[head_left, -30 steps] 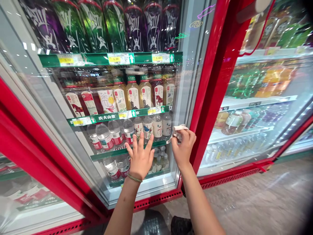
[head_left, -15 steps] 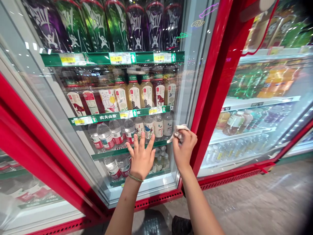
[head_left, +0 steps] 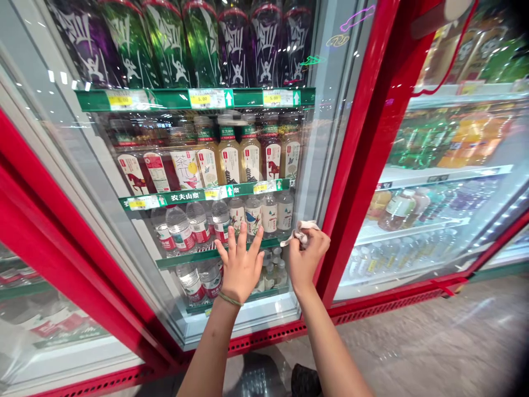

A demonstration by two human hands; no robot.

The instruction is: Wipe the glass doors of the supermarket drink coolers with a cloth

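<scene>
My left hand lies with fingers spread against the glass door of a red-framed drinks cooler, and holds nothing. A thin band circles that wrist. Beside the door's right edge, my right hand is closed around a crumpled white cloth, whose loose parts stick out above and left of the fingers. The cloth is at the glass near the red frame. Behind the glass, bottles with white labels and water bottles stand on a shelf close to my left fingertips.
Higher shelves hold tea bottles and large green and purple bottles. To the right stands another lit cooler with several drinks, and a red cord hangs near its top. Tiled floor lies below.
My right hand and the cloth have shifted slightly left and down along the glass. My left hand keeps its place, and the view has moved a little.
</scene>
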